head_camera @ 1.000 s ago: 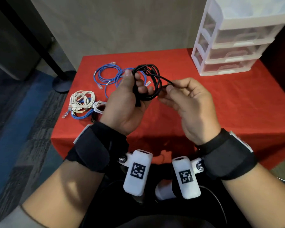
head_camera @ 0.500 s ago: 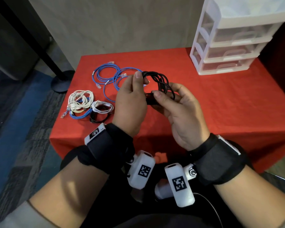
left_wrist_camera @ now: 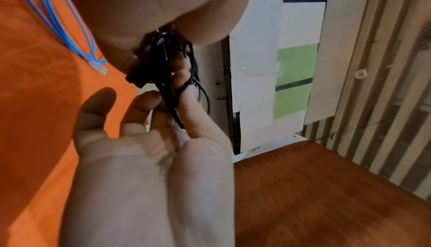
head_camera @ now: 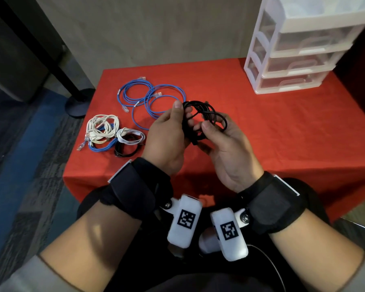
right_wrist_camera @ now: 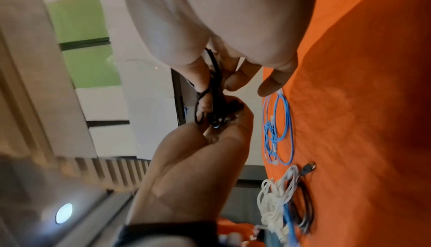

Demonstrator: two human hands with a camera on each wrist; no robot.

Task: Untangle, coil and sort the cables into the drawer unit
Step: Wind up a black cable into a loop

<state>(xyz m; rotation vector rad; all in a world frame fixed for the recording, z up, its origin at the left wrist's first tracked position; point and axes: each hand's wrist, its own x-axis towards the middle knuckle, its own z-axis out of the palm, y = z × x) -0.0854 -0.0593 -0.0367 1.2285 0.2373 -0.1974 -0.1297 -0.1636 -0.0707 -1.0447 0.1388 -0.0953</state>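
A coiled black cable [head_camera: 205, 114] hangs in the air above the red table [head_camera: 282, 133], held by both hands. My left hand [head_camera: 183, 115] grips its left side, thumb on top and fingers curled through the loops. My right hand [head_camera: 216, 126] lies palm up and pinches the right side with its thumb. In the left wrist view the black cable [left_wrist_camera: 172, 70] runs between the fingers of both hands, its plug sticking out left. The right wrist view shows the same black cable [right_wrist_camera: 214, 96] pinched. The white drawer unit [head_camera: 293, 60] stands at the back right, drawers closed.
Loose blue cables [head_camera: 148, 98] lie on the cloth behind my left hand. A tangle of white, blue and black cables [head_camera: 108, 133] sits near the table's left edge. A dark stand base [head_camera: 78, 104] is on the floor to the left.
My right hand has turned palm up and gone from pulling a strand at the coil's right to pinching the coil itself. The left hand has kept its grip throughout.
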